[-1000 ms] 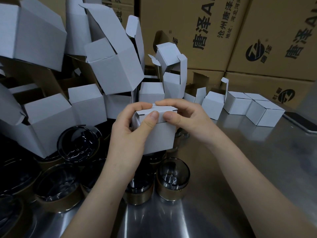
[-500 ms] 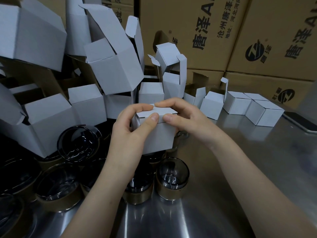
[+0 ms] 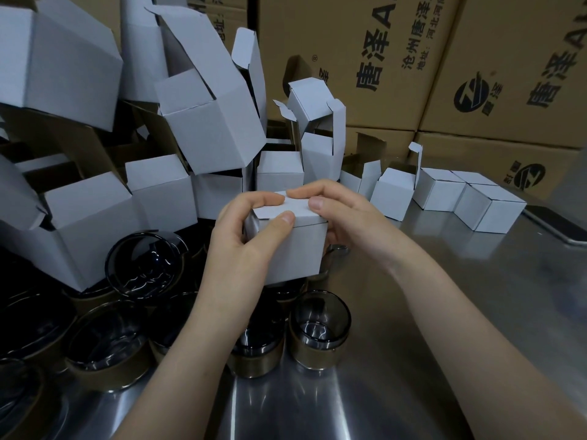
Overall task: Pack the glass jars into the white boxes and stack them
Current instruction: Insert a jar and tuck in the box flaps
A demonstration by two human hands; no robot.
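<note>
Change: the lid now lies flat on the white box (image 3: 300,249); a second ago its flap stood slightly raised.
Left hand (image 3: 236,249): fingers (image 3: 266,199) wrap the box's far top edge, thumb pressing the lid.
Right hand (image 3: 347,217): fingers pinch the lid's right edge.
Where: box held up between both hands, above the jars (image 3: 319,331) on the counter (image 3: 413,360).

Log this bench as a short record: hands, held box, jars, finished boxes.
In hand: white box, lid folded down
Left: left hand grips its side, thumb on lid
Right: right hand grips far side, thumb on lid
Jars: glass jars unpacked on metal table
Done: closed boxes grouped at right, one layer
Spare: open boxes piled at left
</note>
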